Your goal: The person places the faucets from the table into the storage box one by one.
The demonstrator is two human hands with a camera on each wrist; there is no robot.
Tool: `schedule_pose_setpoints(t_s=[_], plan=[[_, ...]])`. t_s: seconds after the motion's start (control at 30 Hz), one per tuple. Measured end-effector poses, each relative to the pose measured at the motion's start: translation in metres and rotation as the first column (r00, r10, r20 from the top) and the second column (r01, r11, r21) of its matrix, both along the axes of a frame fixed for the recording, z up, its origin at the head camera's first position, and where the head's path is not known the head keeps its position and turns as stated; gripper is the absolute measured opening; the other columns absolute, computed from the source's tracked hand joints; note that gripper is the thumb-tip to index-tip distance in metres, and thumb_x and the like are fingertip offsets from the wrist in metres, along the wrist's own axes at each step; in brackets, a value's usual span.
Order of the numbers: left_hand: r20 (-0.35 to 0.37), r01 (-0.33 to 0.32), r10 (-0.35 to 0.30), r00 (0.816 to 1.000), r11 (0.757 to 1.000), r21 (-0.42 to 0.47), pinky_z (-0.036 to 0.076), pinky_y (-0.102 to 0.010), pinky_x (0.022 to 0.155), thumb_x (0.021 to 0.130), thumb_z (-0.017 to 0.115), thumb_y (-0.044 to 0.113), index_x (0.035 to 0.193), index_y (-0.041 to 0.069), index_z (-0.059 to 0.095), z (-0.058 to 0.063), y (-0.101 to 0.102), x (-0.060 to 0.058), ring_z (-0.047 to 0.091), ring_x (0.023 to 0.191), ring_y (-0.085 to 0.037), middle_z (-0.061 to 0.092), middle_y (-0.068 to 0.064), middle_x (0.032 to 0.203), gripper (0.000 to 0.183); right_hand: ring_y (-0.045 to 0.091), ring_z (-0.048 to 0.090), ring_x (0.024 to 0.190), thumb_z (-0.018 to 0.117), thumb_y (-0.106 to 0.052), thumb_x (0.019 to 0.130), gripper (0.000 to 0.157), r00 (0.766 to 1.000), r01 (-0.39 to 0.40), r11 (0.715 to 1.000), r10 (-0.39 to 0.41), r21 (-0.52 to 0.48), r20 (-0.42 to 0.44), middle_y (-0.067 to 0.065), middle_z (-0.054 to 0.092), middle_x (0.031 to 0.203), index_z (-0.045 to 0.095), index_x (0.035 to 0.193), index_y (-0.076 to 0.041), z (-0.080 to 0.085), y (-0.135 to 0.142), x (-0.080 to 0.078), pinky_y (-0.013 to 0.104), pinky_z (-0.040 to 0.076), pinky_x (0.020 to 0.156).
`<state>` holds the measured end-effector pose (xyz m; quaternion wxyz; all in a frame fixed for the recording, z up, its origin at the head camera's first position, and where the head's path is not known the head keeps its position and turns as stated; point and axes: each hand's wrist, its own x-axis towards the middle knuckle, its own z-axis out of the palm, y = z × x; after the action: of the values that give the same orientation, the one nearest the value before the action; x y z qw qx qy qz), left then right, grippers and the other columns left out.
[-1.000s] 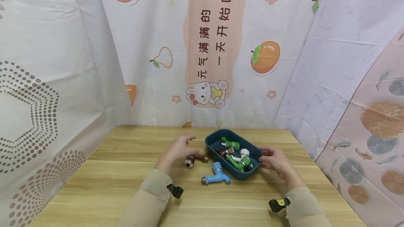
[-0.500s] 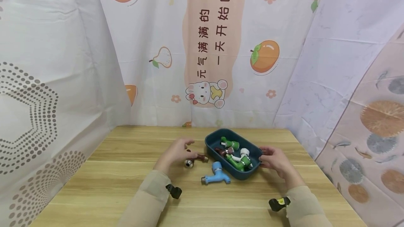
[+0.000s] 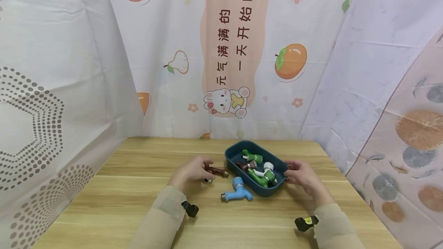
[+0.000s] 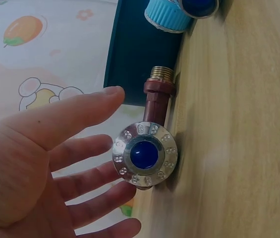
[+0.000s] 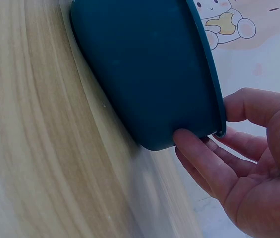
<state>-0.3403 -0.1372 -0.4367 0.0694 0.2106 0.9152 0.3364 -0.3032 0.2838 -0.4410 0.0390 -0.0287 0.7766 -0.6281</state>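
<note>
My left hand (image 3: 191,171) is spread around a brown faucet (image 3: 218,171) lying on the table. In the left wrist view the faucet's round silver handle (image 4: 144,154) with a blue centre faces the camera, close to the fingertips (image 4: 111,144); the thumb stands apart. Whether the fingers touch it I cannot tell. My right hand (image 3: 302,176) holds the right end of a dark teal basin (image 3: 231,163), with fingers (image 5: 199,153) on its outer wall and at its rim. Green faucets (image 3: 255,159), a brown faucet (image 3: 243,165) and a white one (image 3: 268,167) lie inside.
A light blue faucet (image 3: 238,191) lies on the table just in front of the basin. The wooden table (image 3: 138,180) is bounded by a printed curtain (image 3: 173,99) at the back and cloth on both sides.
My left hand has come down over the brown faucet's handle end, which it now partly hides. The right hand and the basin stay in place.
</note>
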Motion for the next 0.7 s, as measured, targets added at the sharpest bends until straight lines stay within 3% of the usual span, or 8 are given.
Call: schedule_pose_setpoints(t_s=[0.23, 0.5, 0.7], plan=[[0.042, 0.008, -0.008, 0.999, 1.000, 0.002, 0.049, -0.046, 0.093, 0.082, 0.087, 0.024, 0.138, 0.001, 0.061, -0.0022, 0.0011, 0.0017, 0.060, 0.101, -0.021, 0.066, -0.010, 0.120, 0.067, 0.034, 0.064, 0.104, 0.060, 0.012, 0.088, 0.056, 1.000, 0.010, 1.000, -0.010, -0.005, -0.001, 0.039, 0.050, 0.130, 0.042, 0.141, 0.019, -0.0014, -0.0006, 0.0001, 0.042, 0.059, 0.082], [0.029, 0.024, -0.023, 0.999, 1.000, -0.017, 0.046, -0.039, 0.082, 0.079, 0.088, 0.018, 0.136, 0.002, 0.063, -0.0050, 0.0007, 0.0018, 0.056, 0.092, -0.020, 0.067, -0.006, 0.114, 0.064, 0.032, 0.065, 0.102, 0.060, 0.012, 0.088, 0.056, 1.000, 0.011, 1.000, -0.011, -0.012, -0.007, 0.038, 0.051, 0.129, 0.042, 0.141, 0.019, -0.0032, -0.0002, -0.0005, 0.042, 0.059, 0.082], [-0.014, 0.054, -0.055, 0.998, 0.998, -0.043, 0.045, -0.038, 0.077, 0.078, 0.087, 0.013, 0.122, 0.011, 0.071, -0.0044, 0.0003, 0.0027, 0.055, 0.087, -0.020, 0.065, -0.003, 0.104, 0.047, 0.032, 0.065, 0.102, 0.060, 0.012, 0.087, 0.057, 1.000, 0.011, 1.000, -0.011, -0.013, -0.011, 0.038, 0.052, 0.128, 0.042, 0.141, 0.020, -0.0031, -0.0003, -0.0009, 0.043, 0.059, 0.082]])
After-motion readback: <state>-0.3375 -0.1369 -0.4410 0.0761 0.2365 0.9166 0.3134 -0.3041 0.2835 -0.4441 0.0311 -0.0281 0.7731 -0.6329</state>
